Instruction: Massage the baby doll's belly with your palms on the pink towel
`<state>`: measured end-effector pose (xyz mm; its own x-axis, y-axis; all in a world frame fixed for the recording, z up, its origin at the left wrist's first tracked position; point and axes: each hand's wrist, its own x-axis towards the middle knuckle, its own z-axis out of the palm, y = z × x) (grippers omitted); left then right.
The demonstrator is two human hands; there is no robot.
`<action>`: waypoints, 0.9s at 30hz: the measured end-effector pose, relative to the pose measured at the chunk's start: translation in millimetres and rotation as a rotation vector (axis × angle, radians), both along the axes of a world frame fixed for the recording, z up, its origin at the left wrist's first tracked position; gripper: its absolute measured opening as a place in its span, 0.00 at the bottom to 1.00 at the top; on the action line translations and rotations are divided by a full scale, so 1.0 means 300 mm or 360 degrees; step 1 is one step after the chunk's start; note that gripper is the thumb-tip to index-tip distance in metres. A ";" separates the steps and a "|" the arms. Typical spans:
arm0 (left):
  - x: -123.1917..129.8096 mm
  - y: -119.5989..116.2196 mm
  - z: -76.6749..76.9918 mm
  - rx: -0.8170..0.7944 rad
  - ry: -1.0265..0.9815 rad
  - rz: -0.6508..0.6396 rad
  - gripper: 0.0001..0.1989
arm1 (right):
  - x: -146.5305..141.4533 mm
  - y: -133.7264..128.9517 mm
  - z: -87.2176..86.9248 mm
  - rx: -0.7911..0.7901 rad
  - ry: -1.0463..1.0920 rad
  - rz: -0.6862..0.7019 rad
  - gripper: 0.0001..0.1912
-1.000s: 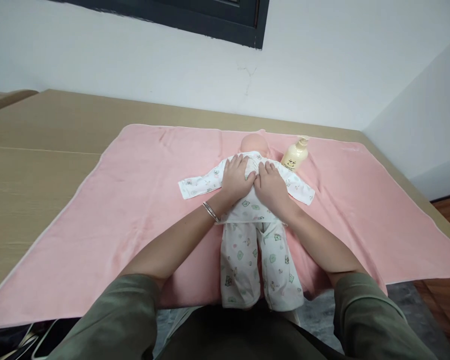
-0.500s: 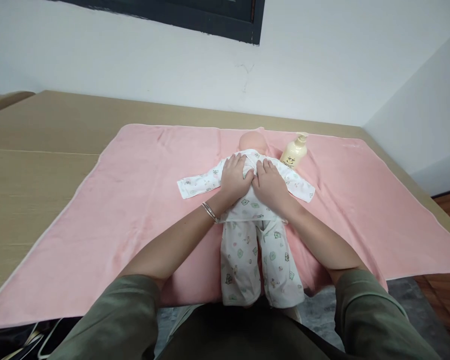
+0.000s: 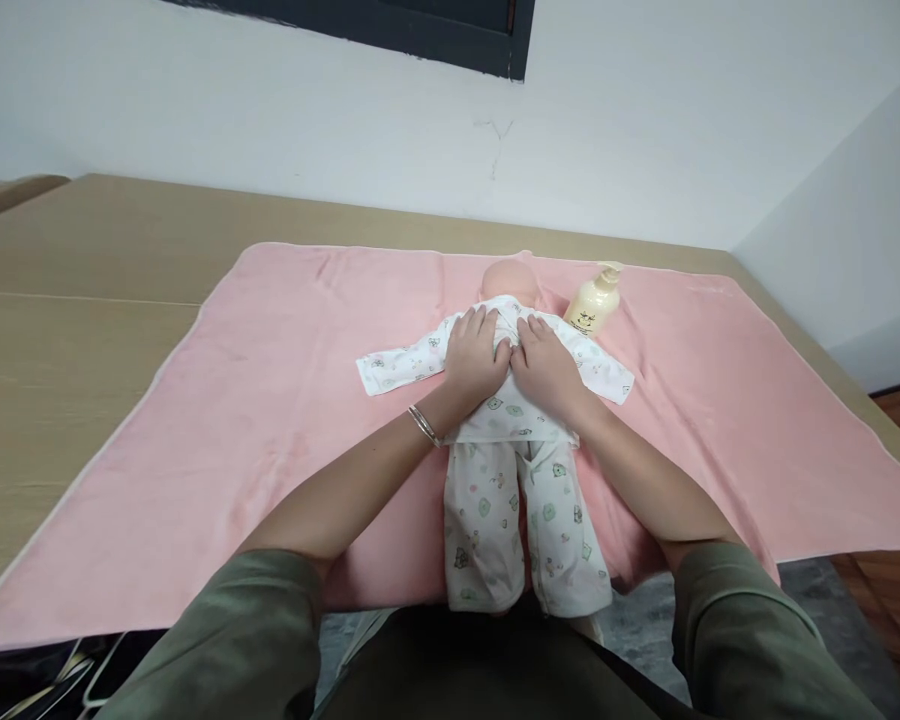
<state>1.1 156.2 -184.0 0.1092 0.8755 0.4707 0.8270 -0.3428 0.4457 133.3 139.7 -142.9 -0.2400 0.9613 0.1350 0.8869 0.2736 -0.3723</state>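
Observation:
A baby doll (image 3: 511, 410) in a white printed long-sleeved top and matching trousers lies on a pink blanket (image 3: 307, 360). Its bald head (image 3: 510, 281) points away from me and no face shows. Both sleeves stretch out sideways, and the trouser legs reach the near edge. My left hand (image 3: 477, 355) lies flat on the upper part of the top, fingers extended, with a silver bangle (image 3: 424, 426) at the wrist. Mirroring it, my right hand (image 3: 546, 365) rests flat on the other side, the thumbs close together. Cloth beneath both palms is hidden.
A cream pump bottle (image 3: 594, 303) leans beside the doll's head on the right. The blanket covers much of a wooden table (image 3: 120, 240), which stands near a white wall (image 3: 345, 130). Dark items (image 3: 45, 670) sit below the table edge at lower left.

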 end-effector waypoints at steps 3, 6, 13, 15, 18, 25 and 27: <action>0.000 -0.003 -0.003 0.0089 0.0041 -0.0062 0.23 | 0.013 0.021 -0.010 0.0053 0.0040 0.0043 0.29; 0.002 -0.008 -0.007 0.0149 0.0045 -0.0095 0.21 | 0.037 0.071 -0.039 0.0064 0.0147 0.0010 0.30; -0.001 0.001 -0.019 0.0125 -0.0052 -0.0073 0.22 | 0.048 0.087 -0.046 0.0153 0.0085 0.0036 0.29; -0.006 0.010 -0.015 0.0062 -0.0071 -0.0052 0.22 | 0.038 0.060 -0.024 0.0159 0.0023 0.0053 0.28; -0.012 0.021 0.003 -0.0034 -0.0042 -0.0040 0.24 | 0.014 0.010 0.009 0.0159 -0.0123 0.0009 0.26; 0.014 -0.021 0.047 0.0004 0.0242 -0.0062 0.21 | 0.049 0.055 0.006 0.0030 0.0005 0.0077 0.26; 0.016 -0.021 0.041 0.0030 0.0223 -0.0074 0.20 | 0.060 0.077 -0.011 -0.0036 0.0074 0.0048 0.30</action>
